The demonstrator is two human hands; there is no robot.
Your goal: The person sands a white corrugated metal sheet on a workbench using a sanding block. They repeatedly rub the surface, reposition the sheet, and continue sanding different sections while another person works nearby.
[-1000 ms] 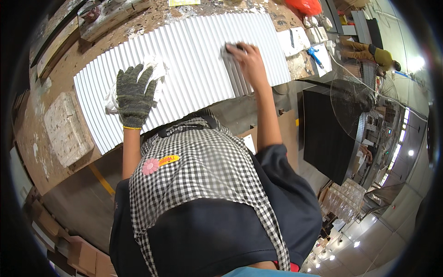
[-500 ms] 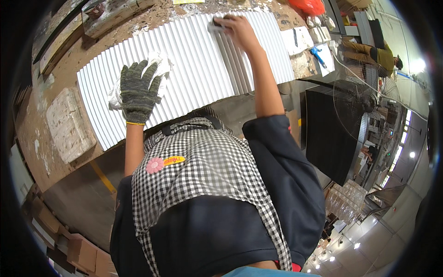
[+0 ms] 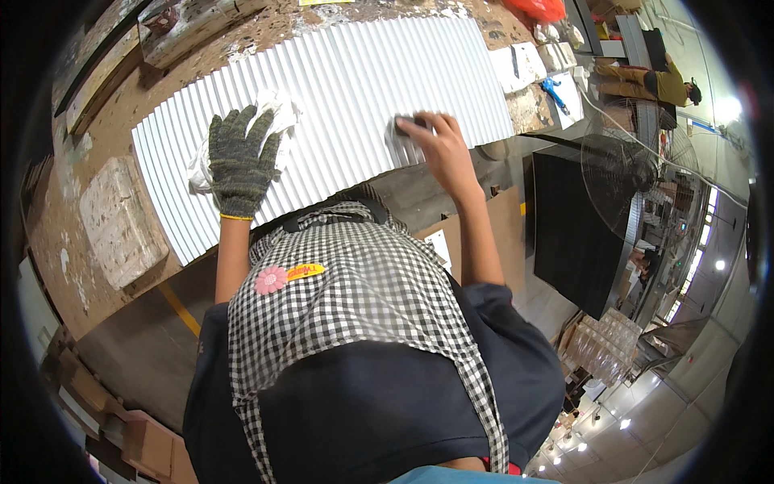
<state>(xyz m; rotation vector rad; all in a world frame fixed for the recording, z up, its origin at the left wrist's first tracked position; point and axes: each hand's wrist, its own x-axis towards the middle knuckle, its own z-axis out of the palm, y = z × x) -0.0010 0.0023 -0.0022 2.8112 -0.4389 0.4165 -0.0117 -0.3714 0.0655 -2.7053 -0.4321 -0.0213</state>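
A long white ribbed panel (image 3: 347,89) lies across the workbench in front of me. My left hand (image 3: 240,165), in a dark knitted glove, rests flat on a crumpled white cloth (image 3: 284,113) over the panel's left part, fingers spread. My bare right hand (image 3: 447,149) is closed on a small dark block (image 3: 409,127) with a greyish underside, pressed to the ribs by the panel's near edge, right of the middle. Motion blurs the block, and its exact kind is unclear.
A paint-spotted white block (image 3: 121,222) lies on the bench (image 3: 68,274) left of the panel. Beyond its right end are a blue tool (image 3: 555,95) and a red plastic bag (image 3: 538,10). A caged fan (image 3: 621,165) stands to the right; a person (image 3: 665,85) is farther off.
My right hand has drawn the dark block along the ribs from the panel's far edge to near its close edge. The left hand stays in place on the cloth.
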